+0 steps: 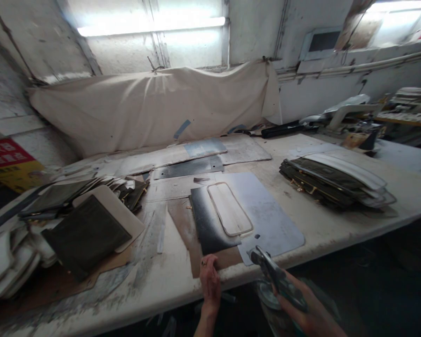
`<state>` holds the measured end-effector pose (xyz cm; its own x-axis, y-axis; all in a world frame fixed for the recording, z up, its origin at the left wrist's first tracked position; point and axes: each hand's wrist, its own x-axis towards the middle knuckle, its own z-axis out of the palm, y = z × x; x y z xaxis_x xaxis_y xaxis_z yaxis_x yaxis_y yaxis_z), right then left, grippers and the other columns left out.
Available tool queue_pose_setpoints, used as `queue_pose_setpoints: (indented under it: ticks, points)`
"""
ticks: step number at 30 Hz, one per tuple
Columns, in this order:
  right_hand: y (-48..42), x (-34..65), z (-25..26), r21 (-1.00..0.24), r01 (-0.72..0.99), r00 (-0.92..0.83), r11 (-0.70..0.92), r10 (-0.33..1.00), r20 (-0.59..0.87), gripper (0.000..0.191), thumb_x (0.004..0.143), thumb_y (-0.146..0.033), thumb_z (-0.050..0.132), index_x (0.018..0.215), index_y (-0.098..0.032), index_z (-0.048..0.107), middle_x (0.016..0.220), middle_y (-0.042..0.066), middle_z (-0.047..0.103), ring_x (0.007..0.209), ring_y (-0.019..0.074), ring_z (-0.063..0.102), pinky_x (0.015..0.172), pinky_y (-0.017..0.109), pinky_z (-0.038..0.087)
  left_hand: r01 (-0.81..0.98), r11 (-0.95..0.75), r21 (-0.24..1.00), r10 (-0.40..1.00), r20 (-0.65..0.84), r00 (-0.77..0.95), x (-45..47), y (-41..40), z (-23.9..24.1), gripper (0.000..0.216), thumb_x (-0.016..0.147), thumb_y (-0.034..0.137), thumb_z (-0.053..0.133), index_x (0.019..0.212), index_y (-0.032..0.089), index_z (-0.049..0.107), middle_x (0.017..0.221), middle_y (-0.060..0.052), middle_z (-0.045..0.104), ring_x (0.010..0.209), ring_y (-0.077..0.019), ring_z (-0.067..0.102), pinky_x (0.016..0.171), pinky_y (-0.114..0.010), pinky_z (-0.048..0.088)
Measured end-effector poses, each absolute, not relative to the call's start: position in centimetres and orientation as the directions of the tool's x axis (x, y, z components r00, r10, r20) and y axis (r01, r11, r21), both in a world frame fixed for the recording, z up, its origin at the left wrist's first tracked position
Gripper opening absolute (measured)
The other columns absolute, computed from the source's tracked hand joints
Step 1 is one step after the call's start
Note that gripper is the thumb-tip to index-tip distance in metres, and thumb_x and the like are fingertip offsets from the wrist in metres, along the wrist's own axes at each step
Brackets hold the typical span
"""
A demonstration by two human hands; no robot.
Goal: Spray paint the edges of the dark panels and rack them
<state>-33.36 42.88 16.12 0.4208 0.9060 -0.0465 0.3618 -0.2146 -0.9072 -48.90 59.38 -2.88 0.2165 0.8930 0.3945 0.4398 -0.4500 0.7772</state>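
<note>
Worn white workbench — left hand flat on brown sheet, right hand gripping spray gun.

Red/yellow wall sign: text too blurred.

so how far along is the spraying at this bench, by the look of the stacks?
Done, seemingly: a stack of dark and white panels lies at the right. In hand: the right hand grips a spray gun aimed at a dark sheet with a pale frame piece on it; the left hand presses the brown board at the table edge. Left: probably the pile on the left; which stack is finished is unclear.
</note>
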Motion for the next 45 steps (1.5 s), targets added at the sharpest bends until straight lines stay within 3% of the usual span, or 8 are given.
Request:
queue_pose_setpoints:
  ticks: [8, 18, 24, 29, 31, 35, 45]
  points:
    - [43.2, -31.2, 15.3, -0.883, 0.39, 0.37, -0.26, 0.923, -0.108, 0.025, 0.075, -0.036, 0.053, 0.084, -0.016, 0.064, 0.077, 0.005, 0.067, 0.079, 0.0216, 0.062, 0.074, 0.027, 0.049, 0.427, -0.481, 0.766, 0.876, 0.434, 0.209, -48.8, 59.8, -3.1, 0.028, 0.083, 0.017, 0.035, 0.085, 0.018, 0.063, 0.083, -0.006, 0.063, 0.082, -0.0164, 0.059, 0.077, -0.034, 0.051]
    - [43.1, -25.4, 14.1, -0.892, 0.301, 0.523, -0.339, 0.84, -0.143, 0.036, 0.069, -0.038, 0.061, 0.096, -0.015, 0.064, 0.09, 0.007, 0.068, 0.089, 0.0243, 0.061, 0.083, 0.032, 0.047, 0.503, -0.543, 0.672, 0.836, 0.486, 0.253, -47.9, 60.3, -3.5, 0.029, 0.084, 0.016, 0.034, 0.088, 0.018, 0.063, 0.085, -0.007, 0.064, 0.083, -0.016, 0.06, 0.075, -0.032, 0.052]
    - [43.8, -22.3, 14.8, -0.901, 0.338, 0.47, -0.273, 0.878, -0.09, 0.018, 0.074, -0.034, 0.056, 0.077, -0.017, 0.062, 0.072, 0.003, 0.064, 0.075, 0.0202, 0.06, 0.077, 0.032, 0.047, 0.546, -0.598, 0.587, 0.789, 0.549, 0.275, -47.2, 60.6, -3.6, 0.028, 0.082, 0.014, 0.036, 0.085, 0.018, 0.063, 0.083, -0.006, 0.065, 0.08, -0.0145, 0.062, 0.072, -0.029, 0.053]
    - [44.8, -20.8, 15.4, -0.903, 0.323, 0.535, -0.284, 0.841, -0.073, 0.023, 0.068, -0.033, 0.059, 0.085, -0.018, 0.063, 0.087, 0.007, 0.065, 0.086, 0.0241, 0.058, 0.081, 0.035, 0.044, 0.562, -0.626, 0.541, 0.754, 0.603, 0.26, -46.7, 60.7, -3.0, 0.03, 0.081, 0.012, 0.035, 0.085, 0.018, 0.064, 0.081, -0.006, 0.066, 0.078, -0.0147, 0.063, 0.07, -0.028, 0.054]
    - [45.5, -20.4, 15.8, -0.899, 0.338, 0.486, -0.278, 0.87, -0.086, 0.018, 0.071, -0.032, 0.057, 0.081, -0.018, 0.061, 0.081, 0.005, 0.063, 0.081, 0.0216, 0.057, 0.077, 0.034, 0.044, 0.566, -0.632, 0.529, 0.747, 0.611, 0.263, -46.6, 60.7, -2.7, 0.031, 0.08, 0.011, 0.034, 0.084, 0.018, 0.064, 0.081, -0.006, 0.066, 0.078, -0.0145, 0.063, 0.07, -0.028, 0.054]
    - [47.1, -19.8, 16.8, -0.914, 0.359, 0.36, -0.188, 0.932, -0.05, 0.011, 0.074, -0.027, 0.051, 0.07, -0.018, 0.055, 0.068, 0.001, 0.054, 0.065, 0.0154, 0.049, 0.064, 0.03, 0.041, 0.574, -0.618, 0.538, 0.761, 0.594, 0.262, -46.7, 60.9, -2.7, 0.031, 0.076, 0.01, 0.035, 0.084, 0.018, 0.064, 0.082, -0.006, 0.067, 0.079, -0.0154, 0.064, 0.071, -0.029, 0.055]
    - [51.3, -20.2, 18.9, -0.911, 0.357, 0.386, -0.206, 0.921, -0.057, 0.01, 0.072, -0.027, 0.052, 0.068, -0.018, 0.053, 0.062, -0.002, 0.048, 0.059, 0.0137, 0.045, 0.059, 0.03, 0.038, 0.552, -0.55, 0.626, 0.83, 0.48, 0.283, -47.7, 62.3, -5.2, 0.036, 0.072, 0.011, 0.034, 0.09, 0.016, 0.066, 0.09, -0.01, 0.068, 0.087, -0.0196, 0.063, 0.079, -0.037, 0.054]
